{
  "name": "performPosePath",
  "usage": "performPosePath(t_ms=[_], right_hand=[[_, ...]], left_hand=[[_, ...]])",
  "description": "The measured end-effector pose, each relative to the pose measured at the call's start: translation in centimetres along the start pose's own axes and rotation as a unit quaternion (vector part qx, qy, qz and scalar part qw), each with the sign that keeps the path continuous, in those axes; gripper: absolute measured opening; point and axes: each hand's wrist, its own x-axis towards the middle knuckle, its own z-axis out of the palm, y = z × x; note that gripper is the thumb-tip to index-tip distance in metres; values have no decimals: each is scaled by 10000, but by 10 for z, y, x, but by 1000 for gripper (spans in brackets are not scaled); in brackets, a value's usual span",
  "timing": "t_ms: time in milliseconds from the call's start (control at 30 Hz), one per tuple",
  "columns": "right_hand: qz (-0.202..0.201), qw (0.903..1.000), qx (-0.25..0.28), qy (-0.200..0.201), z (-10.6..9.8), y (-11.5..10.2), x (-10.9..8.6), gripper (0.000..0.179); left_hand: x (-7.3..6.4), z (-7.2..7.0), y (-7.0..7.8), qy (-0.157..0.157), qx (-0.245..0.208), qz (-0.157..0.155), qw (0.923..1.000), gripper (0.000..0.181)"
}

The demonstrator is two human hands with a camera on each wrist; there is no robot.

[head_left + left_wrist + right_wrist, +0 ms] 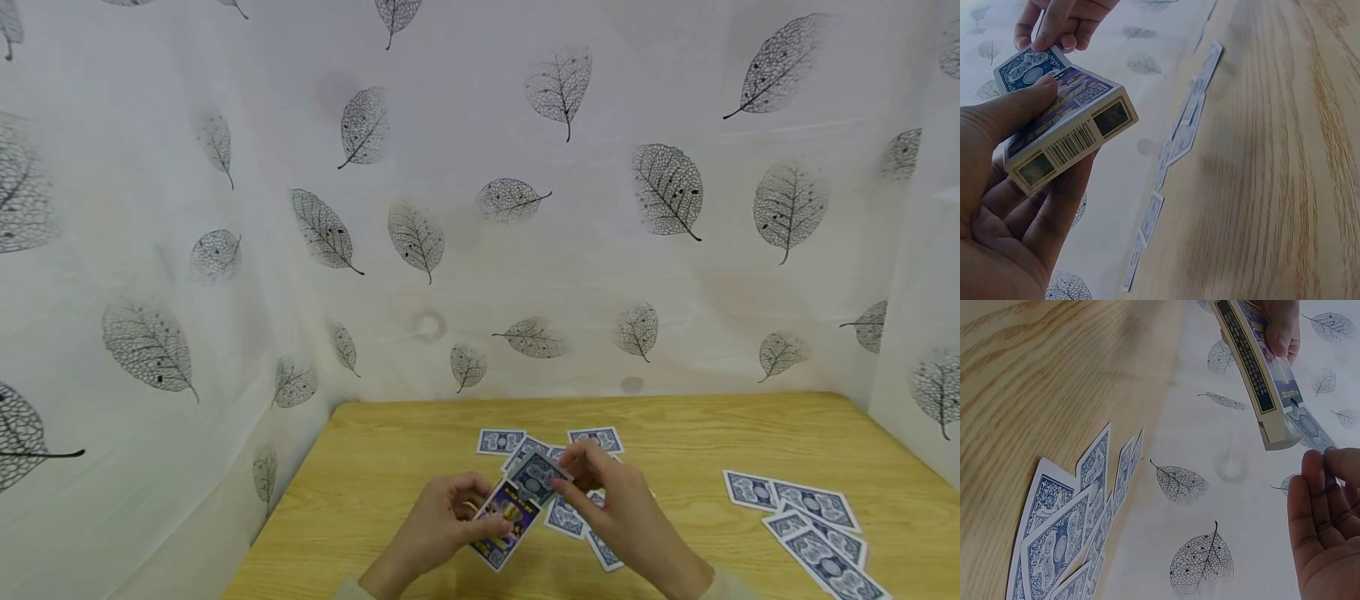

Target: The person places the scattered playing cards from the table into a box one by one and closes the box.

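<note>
My left hand (444,521) grips a purple and white playing-card box (497,542), thumb on its printed face and fingers behind. A blue-backed playing card (536,475) sticks out of the box's far end, and my right hand (626,504) pinches its outer edge between thumb and fingers. The left wrist view shows the box's bottom end with a barcode (1071,147). From the right wrist view, the card (1310,428) lies partly in the box's mouth; how many cards are inside is hidden.
Several blue-backed cards (501,442) lie scattered on the wooden table (405,433) beneath and beyond the hands. Another overlapping group of cards (817,504) lies at the right. A white leaf-patterned curtain (465,275) hangs behind the table and along its sides.
</note>
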Motion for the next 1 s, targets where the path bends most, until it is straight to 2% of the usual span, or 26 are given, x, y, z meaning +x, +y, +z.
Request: performPosePath(t_ms=[267, 533, 1000], right_hand=[[295, 9993, -11, -216, 0, -1, 0, 16], [86, 9992, 237, -298, -2, 6, 2, 17], [186, 9977, 441, -485, -6, 7, 3, 17]], left_hand=[[0, 0, -1, 51, 11, -14, 10000, 25], [0, -1, -2, 29, 91, 15, 10000, 25], [1, -3, -4, -151, 94, 139, 9997, 23]])
